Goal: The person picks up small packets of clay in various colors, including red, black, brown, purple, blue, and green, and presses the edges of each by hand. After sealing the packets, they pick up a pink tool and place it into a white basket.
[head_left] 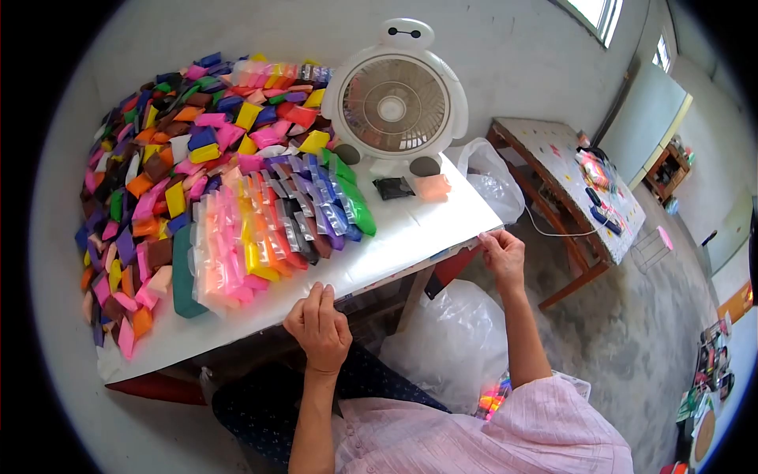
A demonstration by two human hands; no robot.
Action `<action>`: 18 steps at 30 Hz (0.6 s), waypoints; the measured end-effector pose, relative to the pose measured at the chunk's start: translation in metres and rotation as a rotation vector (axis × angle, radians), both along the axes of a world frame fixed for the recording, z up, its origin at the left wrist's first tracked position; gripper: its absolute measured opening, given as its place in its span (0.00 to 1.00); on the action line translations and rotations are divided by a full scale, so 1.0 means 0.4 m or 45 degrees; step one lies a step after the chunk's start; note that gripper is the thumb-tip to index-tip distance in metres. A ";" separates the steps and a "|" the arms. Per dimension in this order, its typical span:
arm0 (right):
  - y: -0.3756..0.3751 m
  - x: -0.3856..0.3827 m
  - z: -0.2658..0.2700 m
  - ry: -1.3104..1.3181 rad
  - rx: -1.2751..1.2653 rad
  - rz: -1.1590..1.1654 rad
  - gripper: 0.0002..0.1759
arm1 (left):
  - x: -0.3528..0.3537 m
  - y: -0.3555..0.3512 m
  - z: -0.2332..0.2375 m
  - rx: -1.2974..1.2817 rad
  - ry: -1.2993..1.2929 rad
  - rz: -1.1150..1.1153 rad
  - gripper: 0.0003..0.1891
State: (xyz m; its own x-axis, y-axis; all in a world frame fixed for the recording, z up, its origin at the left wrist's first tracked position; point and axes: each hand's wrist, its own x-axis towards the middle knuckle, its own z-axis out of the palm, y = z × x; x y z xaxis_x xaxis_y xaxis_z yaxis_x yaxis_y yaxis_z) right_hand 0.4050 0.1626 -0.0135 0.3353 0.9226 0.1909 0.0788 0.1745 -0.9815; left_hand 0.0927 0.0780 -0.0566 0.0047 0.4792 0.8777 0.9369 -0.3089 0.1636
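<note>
My left hand is at the front edge of the white table, its fingers curled together; whatever they may hold is too small to make out. At the table's right corner, the thumb and fingers of my right hand are pinched together, and nothing can be made out between them. Rows of clear packets with colored contents lie just beyond my left hand, beside a dark green block. A black packet and a peach packet lie near the fan.
A white fan stands at the table's back. Many colored packets are heaped at the left. Clear plastic bags lie below the table and hang behind its right corner. Another table stands at the right, with a cable running to it.
</note>
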 end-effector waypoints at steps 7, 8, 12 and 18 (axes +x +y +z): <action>-0.071 -0.036 -0.058 -0.398 0.216 -0.412 0.13 | -0.004 0.000 -0.004 0.006 0.026 0.011 0.18; -0.097 -0.054 -0.083 -0.379 0.184 -0.371 0.12 | -0.004 0.000 -0.003 0.008 0.028 0.010 0.18; -0.239 -0.214 -0.187 -0.438 -0.145 0.263 0.10 | -0.009 -0.004 0.004 0.019 0.062 -0.008 0.19; -0.423 -0.542 -0.272 -0.722 -0.219 1.979 0.16 | -0.028 -0.018 0.023 -0.049 0.212 -0.063 0.21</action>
